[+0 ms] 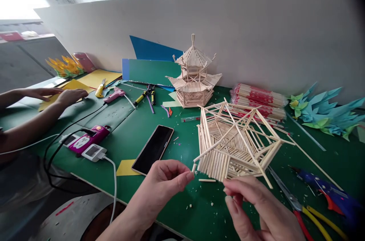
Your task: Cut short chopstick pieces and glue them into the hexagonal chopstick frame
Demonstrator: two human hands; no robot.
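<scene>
My left hand [168, 180] pinches a short piece of wooden stick [194, 167] between thumb and forefinger, beside the left front corner of a hexagonal stick frame [234, 138]. At the frame's front edge is my right hand [253, 203], its fingers curled close together; whatever they hold is too small to name. The frame has a floor of slanting sticks and long sticks crossing over its top. Another short stick [207, 180] lies on the green table just in front of it. Behind stands a tiered stick pagoda [194, 77].
A phone [154, 149], power strip [89, 140] and pink glue gun [114, 95] lie left. Pliers [299, 206], a blue glue gun [325, 191], bundled sticks [256, 100] and paper leaves [327, 108] are right. Another person's hands [68, 96] rest on yellow paper.
</scene>
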